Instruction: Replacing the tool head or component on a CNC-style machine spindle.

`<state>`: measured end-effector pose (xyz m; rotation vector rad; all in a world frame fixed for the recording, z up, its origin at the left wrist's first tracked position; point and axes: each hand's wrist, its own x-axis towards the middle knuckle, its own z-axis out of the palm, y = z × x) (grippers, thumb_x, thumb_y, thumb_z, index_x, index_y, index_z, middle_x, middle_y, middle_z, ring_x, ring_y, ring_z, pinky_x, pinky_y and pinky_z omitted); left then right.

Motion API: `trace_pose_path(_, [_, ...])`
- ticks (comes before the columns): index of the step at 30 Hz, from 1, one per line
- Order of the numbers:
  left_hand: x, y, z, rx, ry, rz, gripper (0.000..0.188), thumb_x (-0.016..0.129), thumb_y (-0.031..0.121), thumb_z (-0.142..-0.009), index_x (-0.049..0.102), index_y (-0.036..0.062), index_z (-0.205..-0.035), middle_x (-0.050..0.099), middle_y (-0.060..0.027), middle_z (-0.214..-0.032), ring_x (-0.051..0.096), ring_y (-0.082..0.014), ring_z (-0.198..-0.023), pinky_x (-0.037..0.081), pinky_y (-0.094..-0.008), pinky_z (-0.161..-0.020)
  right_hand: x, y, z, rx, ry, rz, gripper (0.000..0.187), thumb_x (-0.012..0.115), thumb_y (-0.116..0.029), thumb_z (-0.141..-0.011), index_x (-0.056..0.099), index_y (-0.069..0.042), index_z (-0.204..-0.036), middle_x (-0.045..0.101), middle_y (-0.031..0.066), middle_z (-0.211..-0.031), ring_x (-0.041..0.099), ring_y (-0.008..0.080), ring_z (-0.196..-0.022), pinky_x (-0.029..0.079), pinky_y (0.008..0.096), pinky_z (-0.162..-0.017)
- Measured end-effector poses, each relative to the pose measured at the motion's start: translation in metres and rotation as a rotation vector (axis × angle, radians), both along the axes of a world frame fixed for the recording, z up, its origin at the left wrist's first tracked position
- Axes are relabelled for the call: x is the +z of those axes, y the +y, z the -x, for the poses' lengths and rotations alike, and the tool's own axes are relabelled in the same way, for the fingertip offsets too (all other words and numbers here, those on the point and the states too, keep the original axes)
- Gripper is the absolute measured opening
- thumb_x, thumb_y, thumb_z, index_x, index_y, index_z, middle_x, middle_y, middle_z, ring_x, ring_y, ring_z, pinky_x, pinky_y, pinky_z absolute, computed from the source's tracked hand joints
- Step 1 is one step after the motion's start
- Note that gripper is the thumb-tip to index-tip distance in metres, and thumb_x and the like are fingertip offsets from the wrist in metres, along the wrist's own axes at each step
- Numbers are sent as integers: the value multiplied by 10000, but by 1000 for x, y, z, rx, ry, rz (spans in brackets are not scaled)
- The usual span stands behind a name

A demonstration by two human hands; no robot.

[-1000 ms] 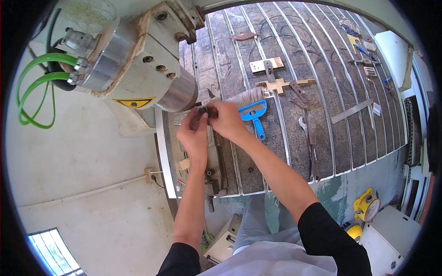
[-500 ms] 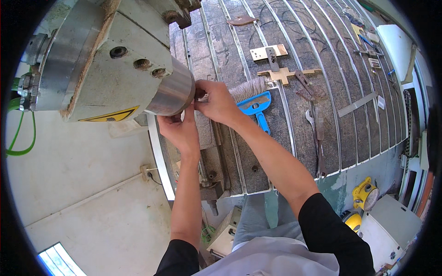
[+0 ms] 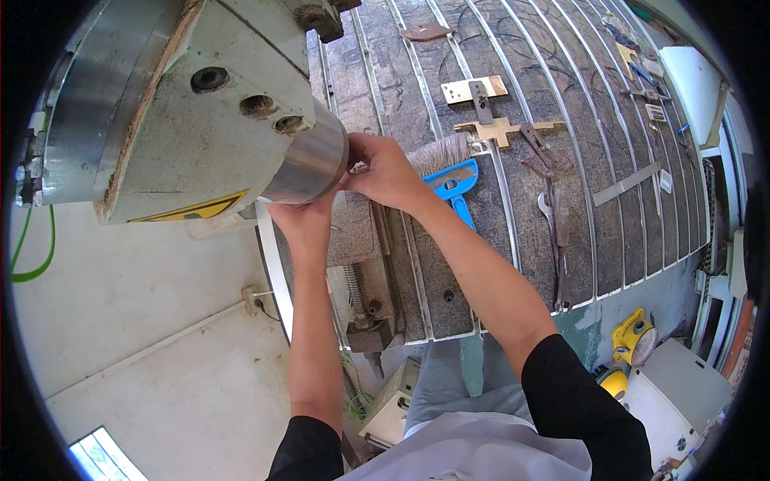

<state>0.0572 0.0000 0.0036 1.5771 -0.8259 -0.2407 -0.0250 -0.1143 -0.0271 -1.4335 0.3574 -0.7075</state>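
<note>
Both hands are raised to the lower end of a machine's spindle head, at its shiny metal cylinder [image 3: 311, 160]. My left hand [image 3: 303, 224] reaches under the cylinder's rim; its fingertips are hidden behind the metal. Against the right side of the cylinder, my right hand [image 3: 387, 175] has its fingers curled in a pinch. What they hold, if anything, is too small and covered to make out. Below the hands a dusty machine vise [image 3: 353, 232] with a threaded screw [image 3: 353, 286] is on the slotted bed. A blue-handled brush [image 3: 454, 183] lies right of my right hand.
The slotted machine bed [image 3: 481, 264] carries a brass-coloured cross-shaped plate [image 3: 501, 131], clamps, a wrench [image 3: 545, 206] and a flat metal strip [image 3: 626, 184]. The large spindle housing [image 3: 216, 120] fills the upper left. Yellow lamps [image 3: 635, 341] are beyond the bed's near right edge.
My left hand has slid farther under the cylinder, and its fingers have gone out of sight. My right hand stays at the cylinder's side. The whole view has shifted slightly.
</note>
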Motion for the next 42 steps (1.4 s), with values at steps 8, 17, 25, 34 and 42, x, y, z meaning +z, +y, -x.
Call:
trace_pose_path(8, [-4, 6, -15, -63, 120, 17, 469, 756, -49, -691, 545, -34, -1110, 605, -100, -1080, 584, -187, -986, 477, -316, -855, -3, -4, 0, 58, -9, -9, 391, 801, -23, -628, 637, 18, -980, 685, 92, -848, 638, 159, -758, 510, 310, -730])
trace_pose_path(17, [-5, 3, -5, -50, 97, 31, 483, 761, -36, -697, 540, -35, -1127, 589, -112, -1121, 563, -199, -1030, 463, -322, -878, 0, -2, -1, 57, -28, -34, 396, 801, -23, -631, 636, 13, -989, 680, 81, -855, 632, 141, -773, 512, 306, -750])
trace_pose_path(25, [-22, 6, -14, -61, 100, 15, 579, 778, -41, -664, 493, -34, -1168, 567, -110, -1134, 563, -201, -1005, 474, -345, -868, -4, -5, -1, 55, 14, -55, 385, 787, -15, -626, 633, 15, -978, 673, 83, -827, 632, 147, -771, 512, 308, -748])
trace_pose_path(34, [-22, 9, -19, 42, 237, 11, 602, 764, -43, -670, 485, -9, -1202, 559, -104, -1121, 560, -219, -1015, 470, -351, -871, 0, -3, -3, 71, -3, -40, 413, 785, -18, -625, 623, 13, -1004, 669, 84, -853, 627, 147, -774, 510, 307, -747])
trace_pose_path(42, [-38, 14, -31, -175, 494, 146, 519, 744, 87, -741, 520, -31, -1195, 555, -104, -1182, 539, -225, -1057, 436, -370, -907, 2, -5, -3, 58, -19, 29, 399, 787, -30, -623, 638, 13, -990, 681, 94, -849, 635, 145, -764, 512, 301, -743])
